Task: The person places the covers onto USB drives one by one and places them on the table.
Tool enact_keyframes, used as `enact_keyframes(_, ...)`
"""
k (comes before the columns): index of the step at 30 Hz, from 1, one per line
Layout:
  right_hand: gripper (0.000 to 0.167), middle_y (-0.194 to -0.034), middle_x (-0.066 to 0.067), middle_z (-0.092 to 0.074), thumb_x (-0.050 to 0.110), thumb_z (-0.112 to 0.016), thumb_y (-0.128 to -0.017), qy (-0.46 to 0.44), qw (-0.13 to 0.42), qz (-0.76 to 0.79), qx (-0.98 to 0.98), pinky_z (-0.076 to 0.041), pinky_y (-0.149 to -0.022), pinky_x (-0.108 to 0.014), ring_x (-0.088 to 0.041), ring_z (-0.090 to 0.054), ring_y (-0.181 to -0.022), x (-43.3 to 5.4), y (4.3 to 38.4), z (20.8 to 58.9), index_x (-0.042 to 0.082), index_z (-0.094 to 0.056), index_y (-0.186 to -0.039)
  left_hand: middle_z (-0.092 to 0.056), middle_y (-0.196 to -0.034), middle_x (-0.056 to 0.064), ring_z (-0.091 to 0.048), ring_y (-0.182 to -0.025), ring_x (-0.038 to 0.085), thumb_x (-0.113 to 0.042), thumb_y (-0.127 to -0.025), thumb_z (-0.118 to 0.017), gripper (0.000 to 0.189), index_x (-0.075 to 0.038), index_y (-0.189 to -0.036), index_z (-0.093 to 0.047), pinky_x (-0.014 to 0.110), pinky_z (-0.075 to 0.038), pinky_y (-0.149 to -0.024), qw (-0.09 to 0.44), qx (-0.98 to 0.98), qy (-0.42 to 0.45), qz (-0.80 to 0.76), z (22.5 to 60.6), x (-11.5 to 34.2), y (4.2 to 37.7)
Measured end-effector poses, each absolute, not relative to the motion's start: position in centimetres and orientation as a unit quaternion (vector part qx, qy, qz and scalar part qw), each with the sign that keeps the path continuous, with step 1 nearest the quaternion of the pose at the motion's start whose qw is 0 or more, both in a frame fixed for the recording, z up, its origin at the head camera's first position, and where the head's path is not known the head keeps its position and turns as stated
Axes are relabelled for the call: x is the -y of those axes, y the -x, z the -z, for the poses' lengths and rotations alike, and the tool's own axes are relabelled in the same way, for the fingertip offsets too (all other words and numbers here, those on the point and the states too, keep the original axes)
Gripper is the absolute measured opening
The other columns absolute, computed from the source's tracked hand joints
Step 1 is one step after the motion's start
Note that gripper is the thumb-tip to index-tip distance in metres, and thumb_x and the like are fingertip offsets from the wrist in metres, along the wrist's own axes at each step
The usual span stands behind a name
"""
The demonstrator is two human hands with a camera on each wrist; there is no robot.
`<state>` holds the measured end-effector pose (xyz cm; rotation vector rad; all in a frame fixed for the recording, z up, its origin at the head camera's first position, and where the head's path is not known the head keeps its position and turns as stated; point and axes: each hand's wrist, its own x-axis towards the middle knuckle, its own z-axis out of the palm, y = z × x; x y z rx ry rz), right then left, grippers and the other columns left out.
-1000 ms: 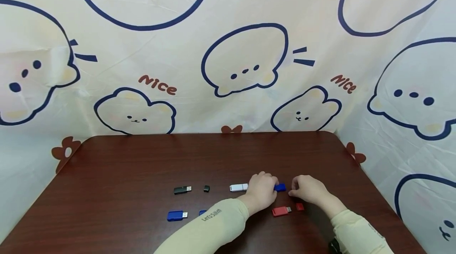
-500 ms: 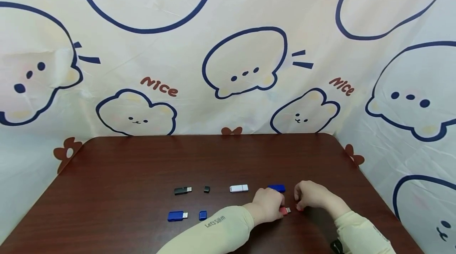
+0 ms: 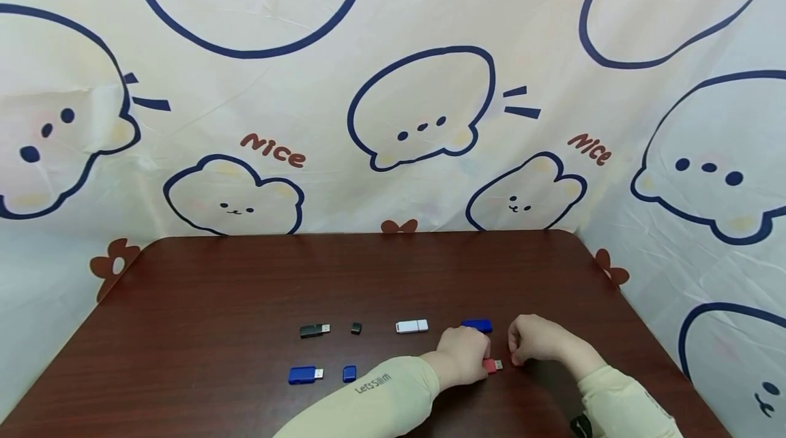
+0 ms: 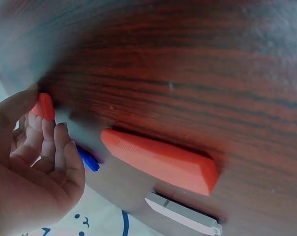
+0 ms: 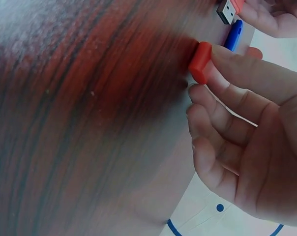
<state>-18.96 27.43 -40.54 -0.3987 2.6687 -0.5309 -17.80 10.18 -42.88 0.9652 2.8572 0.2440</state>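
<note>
Left grip (image 3: 463, 356) on a red drive (image 3: 490, 366), right grip (image 3: 535, 338) on a red cap (image 5: 201, 63).
Thumb and fingers pinch each narrowly; the metal plug (image 5: 226, 12) points toward the right grip, and a blue stick (image 3: 475, 325) lies just beyond the left grip.

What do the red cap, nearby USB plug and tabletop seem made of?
Red cap: likely plastic, smooth, evenly coloured. USB plug: probably metal, silvery, punched with dark holes. Tabletop: dark, streaked wood grain with glossy glare; real wood or laminate, unclear.

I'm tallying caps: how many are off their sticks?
3: black cap beside the black stick; blue cap beside an uncapped blue stick; red cap in the right hand. Sleeves may hide more.
</note>
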Motion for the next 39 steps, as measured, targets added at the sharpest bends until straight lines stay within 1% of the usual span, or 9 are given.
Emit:
enact_keyframes(3,0.022,-0.057,0.006,-0.049,0.006,-0.076,-0.065,0.157,0.195,0.194,-0.948,-0.035,-0.051,-0.026,-0.011,-0.044,-0.053,-27.5,19.0,40.7,0.012,-0.056,-0.060,-0.061,-0.065,-0.013,-0.054,-0.062,0.004,-0.033,-0.075,-0.075,0.020,-0.024,-0.064,-0.061,0.023,-0.041,-0.056,0.060,-0.943,-0.317,-0.085,42.8,-10.1,17.8)
enact_keyframes(5,0.021,-0.056,0.006,-0.048,0.006,-0.075,-0.065,0.165,0.198,0.199,-0.946,-0.035,-0.050,-0.025,-0.010,-0.043,-0.053,-27.6,19.1,40.9,0.012,-0.055,-0.061,-0.058,-0.061,-0.013,-0.051,-0.059,0.003,-0.031,-0.075,-0.075,0.024,-0.024,-0.061,-0.058,0.023,-0.039,-0.054,0.063,-0.943,-0.315,-0.087,42.9,-10.1,17.8)
enact_keyframes(10,0.020,-0.055,0.007,-0.048,0.006,-0.074,-0.067,0.173,0.211,0.214,-0.938,-0.035,-0.050,-0.025,-0.010,-0.043,-0.052,-27.7,19.2,40.9,0.012,-0.054,-0.063,-0.052,-0.057,-0.014,-0.046,-0.054,0.002,-0.031,-0.077,-0.073,0.027,-0.024,-0.060,-0.055,0.022,-0.037,-0.053,0.064,-0.944,-0.313,-0.085,43.0,-10.1,17.8)
enact_keyframes(14,0.020,-0.054,0.007,-0.046,0.005,-0.073,-0.067,0.184,0.217,0.226,-0.932,-0.035,-0.049,-0.023,-0.008,-0.042,-0.050,-27.7,19.1,40.8,0.011,-0.054,-0.064,-0.053,-0.058,-0.013,-0.046,-0.055,0.002,-0.032,-0.079,-0.072,0.024,-0.024,-0.063,-0.056,0.022,-0.037,-0.053,0.058,-0.944,-0.313,-0.085,43.0,-9.9,17.9)
enact_keyframes(19,0.018,-0.054,0.009,-0.045,0.005,-0.073,-0.066,0.195,0.221,0.234,-0.927,-0.034,-0.049,-0.021,-0.005,-0.040,-0.049,-27.8,19.1,40.8,0.011,-0.055,-0.064,-0.055,-0.060,-0.013,-0.048,-0.057,0.002,-0.032,-0.081,-0.071,0.020,-0.024,-0.066,-0.059,0.021,-0.038,-0.054,0.061,-0.944,-0.311,-0.093,43.0,-9.7,17.9)
enact_keyframes(24,0.017,-0.054,0.009,-0.045,0.005,-0.072,-0.067,0.198,0.232,0.241,-0.921,-0.034,-0.049,-0.021,-0.006,-0.040,-0.049,-27.7,19.2,40.9,0.010,-0.056,-0.065,-0.056,-0.061,-0.014,-0.049,-0.058,0.002,-0.032,-0.082,-0.070,0.021,-0.025,-0.065,-0.060,0.021,-0.039,-0.054,0.052,-0.945,-0.310,-0.092,42.9,-9.6,17.9)
enact_keyframes(31,0.017,-0.058,0.008,-0.046,0.009,-0.071,-0.072,0.208,0.200,0.238,-0.928,-0.035,-0.050,-0.021,-0.004,-0.041,-0.051,-27.7,19.3,40.7,0.012,-0.055,-0.068,-0.052,-0.058,-0.011,-0.044,-0.055,0.002,-0.031,-0.085,-0.068,0.024,-0.023,-0.064,-0.058,0.021,-0.036,-0.050,0.066,-0.943,-0.306,-0.117,42.7,-9.4,18.0)
enact_keyframes(39,0.017,-0.061,0.006,-0.052,0.006,-0.070,-0.073,0.214,0.189,0.250,-0.925,-0.039,-0.050,-0.023,-0.005,-0.047,-0.052,-27.7,19.2,40.8,0.011,-0.055,-0.070,-0.054,-0.062,-0.012,-0.045,-0.057,0.001,-0.031,-0.085,-0.067,0.020,-0.022,-0.068,-0.061,0.020,-0.037,-0.052,0.070,-0.943,-0.300,-0.122,42.9,-9.2,18.1)
